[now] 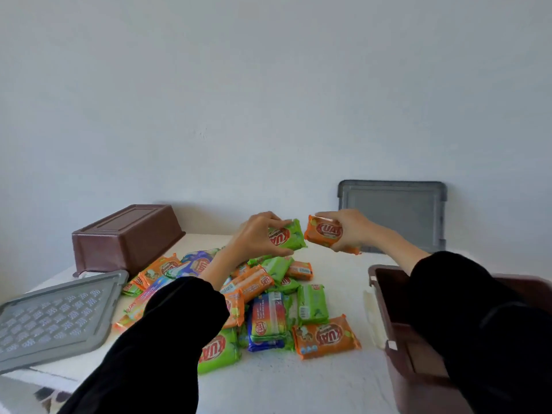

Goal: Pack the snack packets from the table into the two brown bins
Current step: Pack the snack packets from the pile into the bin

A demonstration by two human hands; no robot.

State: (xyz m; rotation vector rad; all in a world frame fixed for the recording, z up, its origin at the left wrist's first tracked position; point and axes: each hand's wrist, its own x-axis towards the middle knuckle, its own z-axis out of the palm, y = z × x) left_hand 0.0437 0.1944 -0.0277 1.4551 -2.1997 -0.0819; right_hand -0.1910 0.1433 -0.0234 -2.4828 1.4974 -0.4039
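My left hand [254, 237] gripped a green foil snack packet [288, 236], my right hand [352, 230] an orange foil snack packet [325, 234], both above the packet heap [268, 300] on the white table [298, 383]. Open brown plastic bin [400, 354] at right; upturned brown plastic bin [128, 234] far left.

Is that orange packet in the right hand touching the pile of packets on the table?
Apart. The head view shows the right hand gripping the orange packet, with bare white table visible between it and the pile of packets.
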